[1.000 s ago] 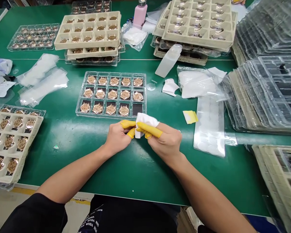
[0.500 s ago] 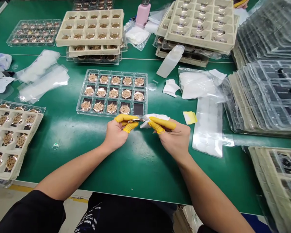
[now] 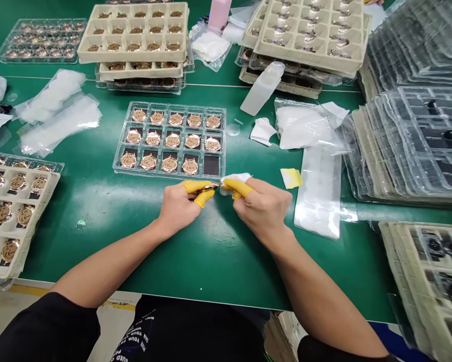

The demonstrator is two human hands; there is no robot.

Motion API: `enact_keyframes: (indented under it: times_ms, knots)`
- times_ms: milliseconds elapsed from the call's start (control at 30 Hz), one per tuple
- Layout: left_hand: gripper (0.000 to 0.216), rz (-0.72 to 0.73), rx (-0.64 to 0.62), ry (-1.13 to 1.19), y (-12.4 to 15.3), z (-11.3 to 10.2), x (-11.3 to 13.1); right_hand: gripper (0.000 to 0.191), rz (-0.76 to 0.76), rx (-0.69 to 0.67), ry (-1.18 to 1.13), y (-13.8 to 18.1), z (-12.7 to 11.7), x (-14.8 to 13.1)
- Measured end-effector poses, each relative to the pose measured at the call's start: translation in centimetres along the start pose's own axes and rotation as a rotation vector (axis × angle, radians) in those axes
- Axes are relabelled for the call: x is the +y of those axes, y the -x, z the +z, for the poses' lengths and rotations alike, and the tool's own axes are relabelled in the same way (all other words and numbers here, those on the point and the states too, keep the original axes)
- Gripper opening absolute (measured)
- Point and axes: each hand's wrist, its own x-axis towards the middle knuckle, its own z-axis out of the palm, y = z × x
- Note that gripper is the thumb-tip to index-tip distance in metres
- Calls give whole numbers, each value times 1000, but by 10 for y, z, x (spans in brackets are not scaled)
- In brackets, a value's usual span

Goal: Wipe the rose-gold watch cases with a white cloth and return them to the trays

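Observation:
Between the yellow-covered thumb and finger of my left hand (image 3: 184, 203) is a watch case (image 3: 212, 186), seen edge-on. My right hand (image 3: 261, 203), also in yellow finger cots, pinches a white cloth (image 3: 236, 178) against the right edge of the case. Just beyond them lies a clear plastic tray (image 3: 114, 168) with rose-gold watch cases face down in its compartments. Its near right compartment (image 3: 211, 165) shows only a black pad.
Stacked beige trays (image 3: 133, 56) of watch cases stand at the back, with another tray (image 3: 12, 201) at left. Piled clear trays (image 3: 384, 146) fill the right side. A white bottle (image 3: 262, 89), bagged white cloths (image 3: 304, 125) and a yellow-white scrap (image 3: 291, 178) lie right of centre.
My right hand has turned, its fingers now curled more tightly around the cloth at the case's edge. The whole view has shifted slightly. My left hand still holds the watch case.

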Motion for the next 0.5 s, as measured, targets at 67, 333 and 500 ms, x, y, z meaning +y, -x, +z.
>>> enact_keyframes:
  times_ms: [67, 333, 500]
  knots:
    - [23, -130, 6, 175, -4, 2, -2, 25, 112, 20, -129, -4, -2, -1]
    - [14, 115, -22, -24, -3, -3, -2, 33, -50, 6, -398, 10, 9, -16]
    - [15, 139, 17, -76, 0, -3, 3, 30, -88, 60, -160, 13, 12, -6]
